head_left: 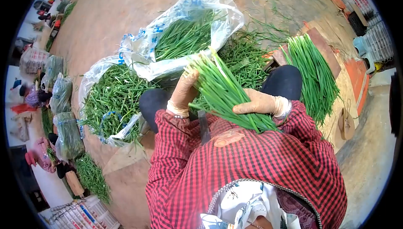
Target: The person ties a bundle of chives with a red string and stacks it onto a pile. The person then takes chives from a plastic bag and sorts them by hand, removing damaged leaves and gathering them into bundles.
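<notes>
A bunch of garlic chives (222, 88) lies slanted across my lap, its pale stem ends up and to the left, its green leaves down to the right. My left hand (184, 90), in a thin pale glove, is closed at the stem ends. Lower down, my right hand (257, 104), gloved too, wraps round the leaves with the thumb on top. A dark flat strip (204, 126) shows below my left hand; its kind is unclear. To my right, a larger pile of chives (312, 78) rests on a board (325, 50), pale ends away from me.
Ahead stands an open plastic bag (228, 17) holding chives; another bag (86, 80) at left overflows with loose leaves. Loose greens (247, 59) cover the floor between my knees. At far left are filled bags (68, 134) and other people (44, 155). Crates (380, 40) stand far right.
</notes>
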`<state>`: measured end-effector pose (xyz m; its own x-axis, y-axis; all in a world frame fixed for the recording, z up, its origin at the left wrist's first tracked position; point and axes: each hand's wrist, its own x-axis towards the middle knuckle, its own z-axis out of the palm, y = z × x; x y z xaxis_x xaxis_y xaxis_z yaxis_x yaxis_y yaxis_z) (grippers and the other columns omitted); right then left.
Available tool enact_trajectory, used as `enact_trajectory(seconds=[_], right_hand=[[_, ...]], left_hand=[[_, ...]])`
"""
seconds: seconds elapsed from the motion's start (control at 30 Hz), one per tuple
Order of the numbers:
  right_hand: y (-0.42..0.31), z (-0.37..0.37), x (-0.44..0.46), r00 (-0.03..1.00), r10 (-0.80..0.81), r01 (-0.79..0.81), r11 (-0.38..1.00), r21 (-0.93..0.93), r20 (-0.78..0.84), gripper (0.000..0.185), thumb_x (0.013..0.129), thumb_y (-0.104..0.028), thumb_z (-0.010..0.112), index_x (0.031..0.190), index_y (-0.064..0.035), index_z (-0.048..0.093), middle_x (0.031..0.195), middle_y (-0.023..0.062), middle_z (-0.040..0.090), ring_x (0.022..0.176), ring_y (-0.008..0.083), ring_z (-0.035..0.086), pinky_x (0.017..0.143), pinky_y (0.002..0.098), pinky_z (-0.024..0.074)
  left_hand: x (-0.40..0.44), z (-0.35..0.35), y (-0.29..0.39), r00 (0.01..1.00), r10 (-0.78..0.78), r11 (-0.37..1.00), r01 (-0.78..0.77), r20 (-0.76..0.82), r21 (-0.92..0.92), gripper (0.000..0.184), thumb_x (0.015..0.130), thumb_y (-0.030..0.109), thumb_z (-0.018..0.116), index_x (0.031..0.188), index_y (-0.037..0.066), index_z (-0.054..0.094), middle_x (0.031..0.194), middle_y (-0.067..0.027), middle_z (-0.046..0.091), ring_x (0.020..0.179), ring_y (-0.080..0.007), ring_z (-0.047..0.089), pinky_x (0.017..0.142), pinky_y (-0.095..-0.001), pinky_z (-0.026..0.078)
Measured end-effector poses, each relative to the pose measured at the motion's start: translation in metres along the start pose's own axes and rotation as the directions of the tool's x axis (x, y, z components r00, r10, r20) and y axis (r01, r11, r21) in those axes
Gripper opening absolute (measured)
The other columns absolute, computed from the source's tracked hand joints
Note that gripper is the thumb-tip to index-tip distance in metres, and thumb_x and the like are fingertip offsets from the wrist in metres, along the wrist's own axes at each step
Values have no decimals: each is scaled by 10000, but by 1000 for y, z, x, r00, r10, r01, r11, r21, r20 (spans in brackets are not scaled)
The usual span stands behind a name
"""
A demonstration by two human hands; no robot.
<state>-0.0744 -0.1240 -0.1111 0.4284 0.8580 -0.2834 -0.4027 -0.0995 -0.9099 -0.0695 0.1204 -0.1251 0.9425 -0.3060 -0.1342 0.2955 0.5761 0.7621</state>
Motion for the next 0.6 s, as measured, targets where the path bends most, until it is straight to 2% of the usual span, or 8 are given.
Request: enact_trajectory(seconds=[0.07,0.13,0.2,0.27,0.4,0.43,0.53,0.6], right_hand=[[-5,9,2,1000,-24,24,999,-24,13,662,892,-345,677,1387,7,414,1329,129,536,1211,203,498,1045,357,378],[-9,13,6,999,-7,13,988,-156,38,652,893,-358,675,1373,5,423,1304,135,547,1208,214,499,1044,364,378],[-11,14,9,999,-26,34,983,-179,45,670,886,-410,669,1355,7,431,1286,149,551,1197,228,504,1040,367,380],[-14,13,11,998,-55,50,960,-276,-13,721,872,-460,664,1358,12,417,1261,165,557,1176,244,517,1040,367,379],[-38,-18,-2,968,7,-126,880,-458,-252,811,827,-461,703,1397,21,387,1265,200,546,1202,272,512,1041,379,386],[-52,-26,-1,933,-211,20,839,-544,-292,808,829,-459,700,1399,25,393,1283,211,540,1219,286,505,1042,384,389],[-100,-38,18,755,-649,245,418,-875,-98,781,837,-467,678,1378,36,426,1340,245,506,1268,347,476,1062,404,379],[-120,-21,45,770,-627,255,135,-957,117,840,811,-501,681,1382,51,406,1383,264,458,1288,380,451,1086,412,357]], left_hand=[[2,12,3,987,63,983,-36,148,-181,759,810,384,718,1420,58,403,1376,-168,491,1217,-244,532,1050,-392,404],[7,23,2,979,131,983,-109,157,-146,895,786,463,712,1453,10,324,1364,-208,492,1214,-272,540,1064,-408,420],[7,32,5,981,127,962,-85,148,-261,896,779,373,717,1457,-19,282,1365,-206,490,1166,-263,579,1003,-381,482],[12,27,2,994,72,945,-42,80,-324,780,781,222,699,1424,-22,331,1127,-130,612,976,-216,640,884,-355,545],[13,28,5,1000,15,965,-11,15,-262,704,795,207,681,1388,-29,384,1034,-109,627,917,-209,642,847,-350,550],[13,28,5,1000,-18,973,19,8,-229,691,799,206,677,1383,-31,392,1042,-112,628,920,-214,643,842,-350,550],[20,35,9,990,-65,977,90,129,-194,599,817,182,665,1345,-12,459,1083,-101,638,967,-180,633,866,-300,513],[21,26,-1,992,79,992,-68,101,-103,554,832,195,666,1315,-8,485,1071,-86,640,978,-190,627,884,-314,498]])
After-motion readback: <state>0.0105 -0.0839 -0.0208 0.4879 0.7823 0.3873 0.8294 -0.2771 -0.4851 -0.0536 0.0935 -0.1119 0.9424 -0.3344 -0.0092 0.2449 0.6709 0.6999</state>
